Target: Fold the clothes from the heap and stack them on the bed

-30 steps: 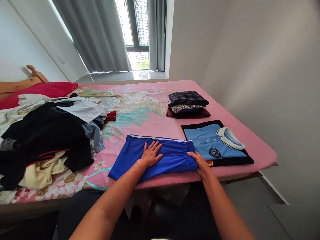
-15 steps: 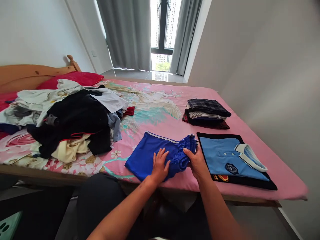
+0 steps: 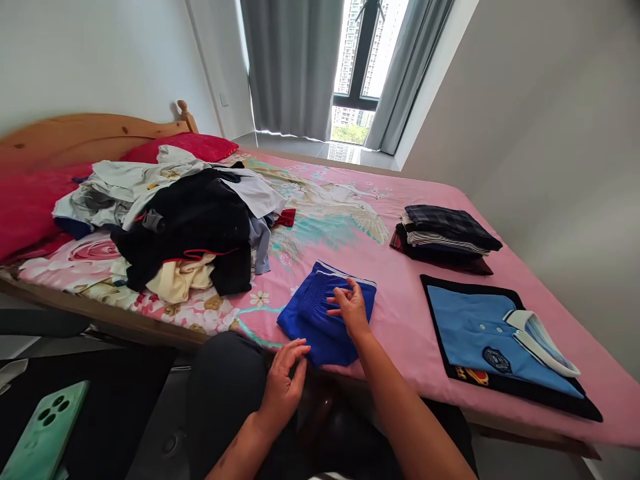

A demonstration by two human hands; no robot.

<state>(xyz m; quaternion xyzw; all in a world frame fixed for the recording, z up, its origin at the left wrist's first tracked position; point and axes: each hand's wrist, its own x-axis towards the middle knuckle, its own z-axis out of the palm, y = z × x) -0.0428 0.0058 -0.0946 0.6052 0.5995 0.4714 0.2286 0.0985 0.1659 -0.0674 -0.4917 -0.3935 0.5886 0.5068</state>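
Blue shorts (image 3: 320, 333) with white piping lie folded over into a compact bundle at the bed's near edge, the gathered waistband part on top. Over their right half is my right hand (image 3: 351, 308), fingers apart and curved, gripping nothing; whether its fingertips touch the cloth I cannot tell. My left hand (image 3: 287, 379) hovers by the near left corner of the shorts, fingers loosely bent and apart from the thumb, holding nothing. To the right, a folded light blue polo shirt (image 3: 463, 317) with a white collar rests on a folded black garment (image 3: 565, 403).
A stack of folded clothes (image 3: 447, 233), plaid on top, sits farther back right. On the left spreads a loose heap of clothes (image 3: 200, 220) before red pillows (image 3: 200, 147). A green phone (image 3: 47, 427) lies at lower left on a dark surface.
The gathered waistband end of the shorts has been folded over to the left onto the rest. Both hands have let go of the cloth. The view has turned slightly left.
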